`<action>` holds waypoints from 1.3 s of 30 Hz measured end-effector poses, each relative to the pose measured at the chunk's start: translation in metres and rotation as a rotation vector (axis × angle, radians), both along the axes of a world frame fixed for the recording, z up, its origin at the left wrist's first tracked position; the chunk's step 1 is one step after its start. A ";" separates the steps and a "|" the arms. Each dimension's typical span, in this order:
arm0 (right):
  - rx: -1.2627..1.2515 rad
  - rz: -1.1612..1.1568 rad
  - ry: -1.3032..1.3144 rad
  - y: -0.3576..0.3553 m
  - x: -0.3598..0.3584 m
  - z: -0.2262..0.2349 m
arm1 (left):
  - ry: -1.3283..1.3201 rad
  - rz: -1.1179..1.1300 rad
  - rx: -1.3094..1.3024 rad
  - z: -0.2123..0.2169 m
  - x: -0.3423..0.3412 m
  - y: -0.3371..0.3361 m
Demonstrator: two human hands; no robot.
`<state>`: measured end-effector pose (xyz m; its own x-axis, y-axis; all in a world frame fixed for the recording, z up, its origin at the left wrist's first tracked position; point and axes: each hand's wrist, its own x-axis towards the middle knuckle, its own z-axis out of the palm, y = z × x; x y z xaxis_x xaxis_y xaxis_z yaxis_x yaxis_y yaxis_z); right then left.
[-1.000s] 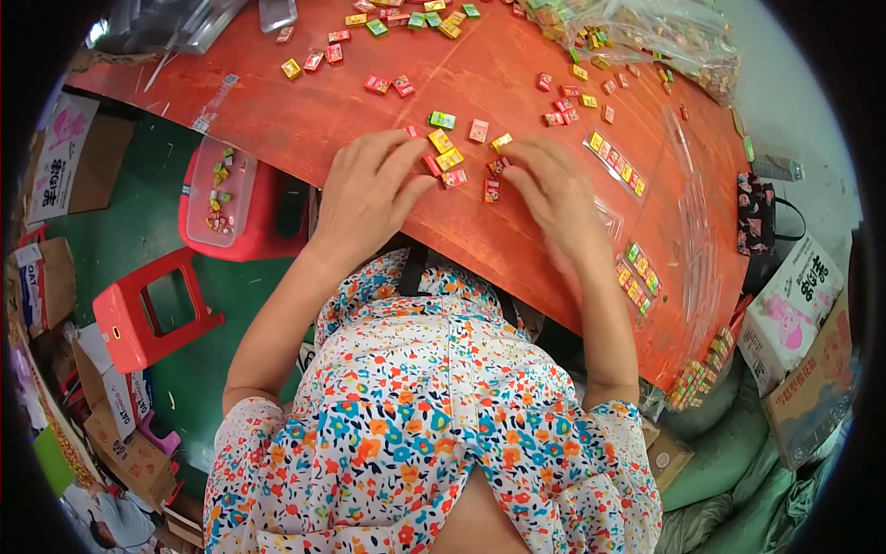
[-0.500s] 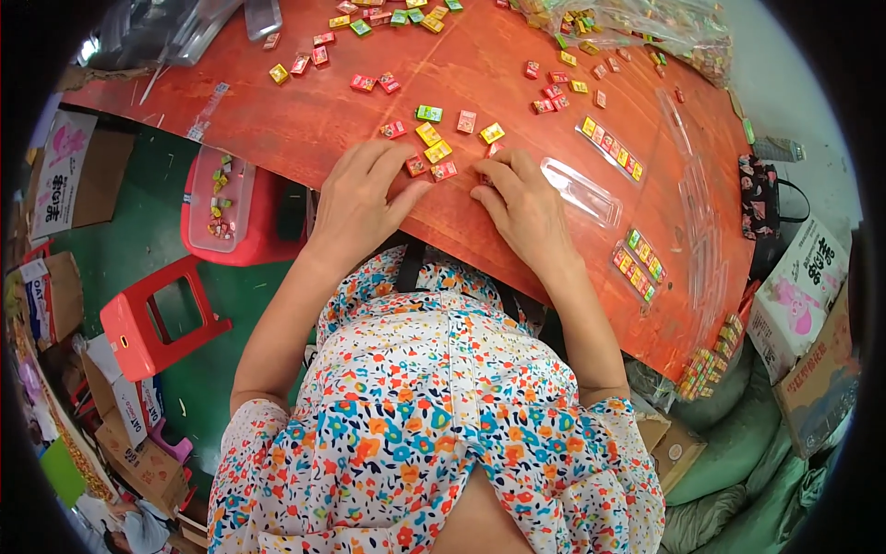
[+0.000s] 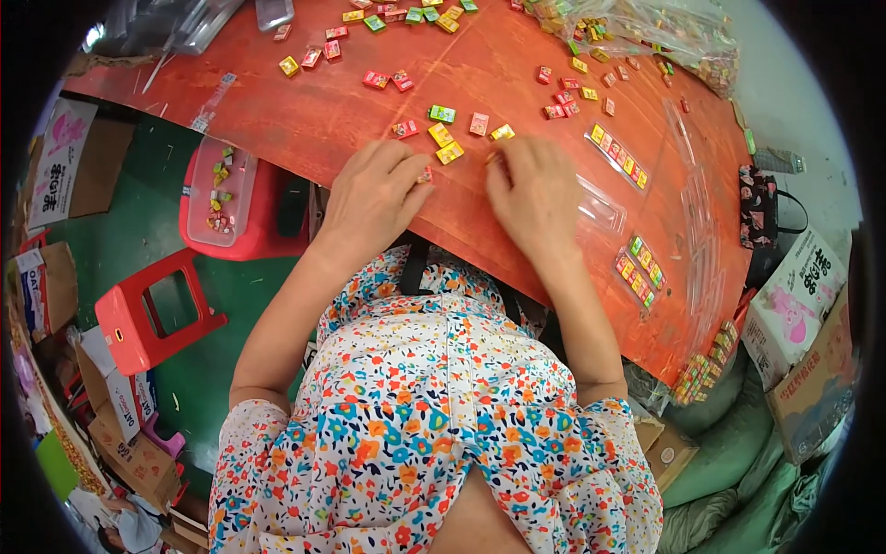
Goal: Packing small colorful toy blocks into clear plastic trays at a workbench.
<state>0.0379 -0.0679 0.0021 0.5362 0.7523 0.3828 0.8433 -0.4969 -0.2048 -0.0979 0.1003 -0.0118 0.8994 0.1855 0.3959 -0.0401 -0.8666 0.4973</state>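
Observation:
At the near edge of the red table, my left hand (image 3: 372, 196) pinches a small red box (image 3: 425, 175) between thumb and fingers. My right hand (image 3: 535, 189) is beside it to the right, its fingers curled down and closed; what they hold is hidden. Just beyond the hands lie two yellow boxes (image 3: 445, 144), a green box (image 3: 441, 114), a pink box (image 3: 478, 124), a red box (image 3: 404, 129) and another yellow box (image 3: 501, 133). A clear plastic tray (image 3: 602, 205) lies right of my right hand, partly covered by it.
A filled tray of coloured boxes (image 3: 616, 156) and another filled set (image 3: 640, 270) lie to the right, near stacked clear trays (image 3: 699, 231). A bag of boxes (image 3: 683, 42) sits at the far right. Left of the table, a tub (image 3: 198, 208) rests on a red stool (image 3: 263, 224).
My right hand has turned and shifted slightly right, now over part of the clear tray. The red boxes between my hands are no longer seen on the table, apart from the one at my left fingertips.

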 end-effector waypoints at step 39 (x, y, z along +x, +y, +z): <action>0.113 0.374 0.167 -0.001 -0.001 -0.010 | 0.233 0.198 -0.489 0.013 -0.005 -0.020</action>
